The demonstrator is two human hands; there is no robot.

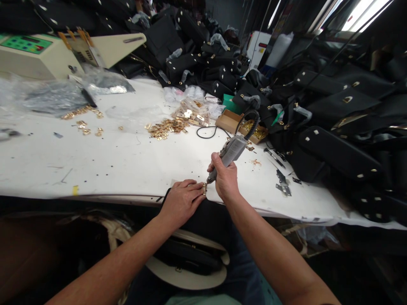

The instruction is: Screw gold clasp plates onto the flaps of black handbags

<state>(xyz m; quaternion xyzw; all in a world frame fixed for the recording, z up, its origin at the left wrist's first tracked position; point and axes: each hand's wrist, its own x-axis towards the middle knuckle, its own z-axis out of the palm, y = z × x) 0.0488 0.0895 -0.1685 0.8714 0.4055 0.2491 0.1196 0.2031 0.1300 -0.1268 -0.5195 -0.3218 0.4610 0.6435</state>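
The person's bare forearms lay nearest the camera, reaching up from the lower edge over an open black bag with a cream lining that sat in the lap. The bag's black flap reached up to the front edge of the white table, and a small gold-coloured metal fitting stood at its upper part, in the gap between the two hands. The left hand was laid across the flap with its fingers extended close together, their tips against the left side of the fitting; whether it pinched the flap from below could not be told. The right hand was closed firmly around a grey electric screwdriver, which slanted down leftward so that its tip came to the fitting's upper right; whether the two touched was too small to tell. The fitting was thus at the left fingertips and just left of the right hand. Beyond, a heap of gold-coloured metal pieces lay on the table, with a cardboard box to its right. Black metal plates lay farther right, and black bags were piled behind.
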